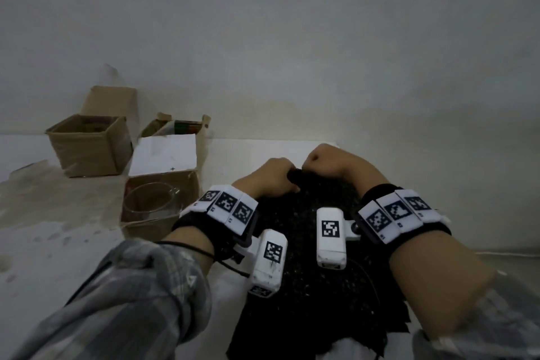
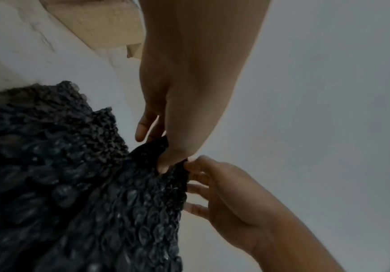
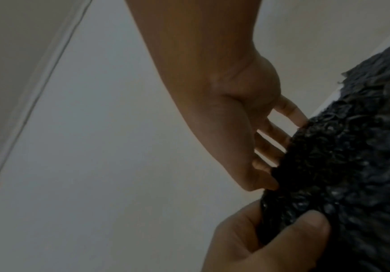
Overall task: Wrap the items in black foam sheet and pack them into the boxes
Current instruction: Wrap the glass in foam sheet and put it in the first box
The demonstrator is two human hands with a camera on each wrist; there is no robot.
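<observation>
A black foam sheet (image 1: 315, 266) with a bumpy surface lies in front of me and runs from the table's near edge to the middle. My left hand (image 1: 273, 175) and my right hand (image 1: 320, 164) grip its far edge side by side, fingers curled. In the left wrist view my left hand (image 2: 166, 152) pinches the foam sheet (image 2: 84, 184) with the thumb, and my right hand (image 2: 222, 191) holds the same edge. In the right wrist view my right hand (image 3: 265, 152) has its fingers behind the foam sheet (image 3: 340, 174); my left hand (image 3: 282, 241) clamps it below. Anything under the sheet is hidden.
At the left stand three open cardboard boxes: a brown box (image 1: 87, 146) at the back, a near box (image 1: 163, 155) with a white flap that holds a glass bowl (image 1: 152, 202), and a box (image 1: 181, 126) behind it with colourful contents. A wall closes the far side.
</observation>
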